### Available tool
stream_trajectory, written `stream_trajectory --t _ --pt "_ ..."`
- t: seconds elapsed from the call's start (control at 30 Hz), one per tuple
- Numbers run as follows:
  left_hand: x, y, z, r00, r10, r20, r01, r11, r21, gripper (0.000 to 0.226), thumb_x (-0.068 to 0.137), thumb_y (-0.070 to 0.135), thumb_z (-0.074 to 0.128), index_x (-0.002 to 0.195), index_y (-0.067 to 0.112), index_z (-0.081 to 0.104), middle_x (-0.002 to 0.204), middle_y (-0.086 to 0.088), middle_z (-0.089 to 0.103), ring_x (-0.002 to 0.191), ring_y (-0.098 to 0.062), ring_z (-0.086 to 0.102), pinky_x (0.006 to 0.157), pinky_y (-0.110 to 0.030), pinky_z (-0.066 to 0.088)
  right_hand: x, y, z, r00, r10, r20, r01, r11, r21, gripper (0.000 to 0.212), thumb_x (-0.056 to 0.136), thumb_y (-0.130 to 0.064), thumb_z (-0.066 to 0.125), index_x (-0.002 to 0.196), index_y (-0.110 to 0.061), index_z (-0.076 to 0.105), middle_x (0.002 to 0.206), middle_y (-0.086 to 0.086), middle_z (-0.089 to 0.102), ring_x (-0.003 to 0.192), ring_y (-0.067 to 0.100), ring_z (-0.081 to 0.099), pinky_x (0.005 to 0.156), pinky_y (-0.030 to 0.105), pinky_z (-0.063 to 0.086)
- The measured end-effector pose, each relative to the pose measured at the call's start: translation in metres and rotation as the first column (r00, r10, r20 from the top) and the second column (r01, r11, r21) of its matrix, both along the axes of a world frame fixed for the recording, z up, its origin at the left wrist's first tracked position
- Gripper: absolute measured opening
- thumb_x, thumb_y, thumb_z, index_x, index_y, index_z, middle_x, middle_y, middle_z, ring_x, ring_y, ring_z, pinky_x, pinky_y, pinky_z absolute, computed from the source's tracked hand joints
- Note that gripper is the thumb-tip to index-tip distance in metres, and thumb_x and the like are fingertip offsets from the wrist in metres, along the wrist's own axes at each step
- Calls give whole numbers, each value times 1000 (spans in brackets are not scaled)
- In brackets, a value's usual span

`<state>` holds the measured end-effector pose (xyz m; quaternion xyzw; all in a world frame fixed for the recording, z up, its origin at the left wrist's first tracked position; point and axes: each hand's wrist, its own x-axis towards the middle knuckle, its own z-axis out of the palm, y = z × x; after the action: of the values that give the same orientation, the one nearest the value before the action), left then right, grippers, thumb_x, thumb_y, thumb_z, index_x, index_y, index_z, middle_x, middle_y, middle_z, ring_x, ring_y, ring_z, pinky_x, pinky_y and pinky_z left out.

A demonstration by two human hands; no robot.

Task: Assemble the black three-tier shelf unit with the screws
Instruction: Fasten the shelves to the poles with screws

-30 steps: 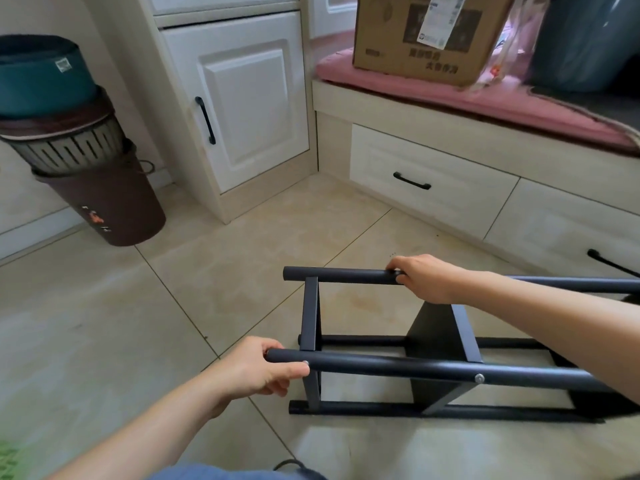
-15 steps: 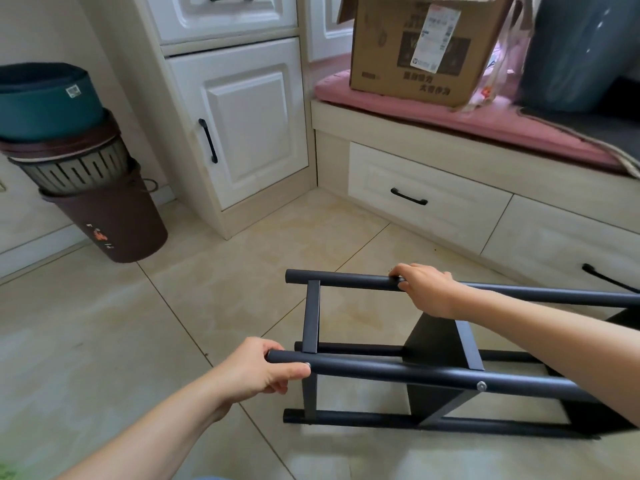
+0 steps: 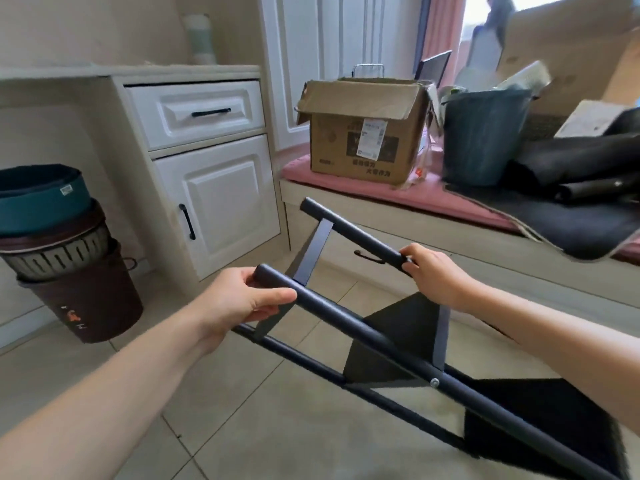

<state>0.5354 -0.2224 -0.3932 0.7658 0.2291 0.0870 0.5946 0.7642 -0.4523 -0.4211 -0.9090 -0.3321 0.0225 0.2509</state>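
The black shelf unit [image 3: 349, 317] is tilted, its left end raised off the tiled floor and its right end low at the bottom right. Two round black posts run diagonally, joined by flat cross bars, with dark shelf panels [image 3: 398, 344] between them. A silver screw head [image 3: 434, 382] shows on the near post. My left hand [image 3: 242, 303] grips the near post close to its end. My right hand [image 3: 433, 271] grips the far post farther along. Both hands hold the frame up.
A brown bin stacked with baskets [image 3: 69, 265] stands at the left. White cabinet doors [image 3: 214, 202] are behind. A window bench with a pink cushion [image 3: 381, 192] carries a cardboard box [image 3: 363, 129], a dark bucket [image 3: 485, 133] and black parts [image 3: 581, 174].
The shelf unit lay level on the floor; both hands have now lifted its left end so it tilts steeply. My view has swung upward toward the bench and cabinet.
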Motion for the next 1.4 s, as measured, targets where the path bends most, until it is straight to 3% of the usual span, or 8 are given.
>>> stream_trajectory --t 0.17,0.53,0.7,0.93,1.03,1.17,1.3,1.4 --pt "40 -41 35 978 19 209 1 996 -93 28 83 12 79 108 17 67 90 0 72 83 -15 71 72 -28 57 -8 -52 20 984 -177 -30 179 967 180 26 103 -15 44 128 -13 51 112 8 59 92 22 52 77 32 39" --pt "89 -142 60 912 -183 367 178 983 48 35 93 19 68 120 34 53 118 4 63 105 -19 66 85 -42 56 -59 -162 16 907 -388 -161 417 785 458 18 99 -9 52 117 -14 53 96 -3 62 93 21 61 78 31 45" --pt "87 -184 54 867 -239 437 179 968 175 47 86 17 79 111 35 44 113 14 60 98 -8 62 88 -33 54 -91 -196 2 881 -420 -218 468 703 536 17 99 -9 53 114 -18 53 100 -4 66 97 14 63 73 26 50" --pt "88 -182 66 877 -264 402 186 957 223 47 86 11 77 119 27 48 114 13 63 91 3 65 65 -4 48 -102 -202 6 876 -382 -295 483 683 549 15 98 -11 57 112 -17 54 99 0 66 91 19 65 81 47 57" --pt "89 -175 74 898 -215 383 139 966 216 57 86 9 76 134 22 47 125 2 60 114 -23 62 95 -31 54 -102 -195 9 891 -346 -294 454 699 552 14 97 -12 59 109 -18 54 97 -2 65 87 17 66 80 45 58" --pt "86 -168 75 914 -188 361 100 963 249 65 86 8 77 141 20 45 134 -3 57 126 -24 53 108 -50 45 -106 -190 5 910 -304 -283 413 732 542 15 97 -13 59 108 -19 52 95 -3 64 88 19 66 79 42 57" --pt "85 -167 75 910 -196 365 90 953 289 66 84 10 79 140 21 46 134 0 57 123 -17 51 105 -38 45 -107 -193 6 917 -266 -298 392 742 544 22 98 -12 57 114 -25 51 97 -4 62 92 19 64 83 42 56" --pt "82 -167 72 900 -215 378 90 943 322 64 84 10 79 138 22 47 126 6 60 103 4 60 80 -9 45 -113 -193 4 929 -229 -289 356 765 537 39 99 -10 54 126 -37 46 100 -4 60 93 18 63 83 40 55"
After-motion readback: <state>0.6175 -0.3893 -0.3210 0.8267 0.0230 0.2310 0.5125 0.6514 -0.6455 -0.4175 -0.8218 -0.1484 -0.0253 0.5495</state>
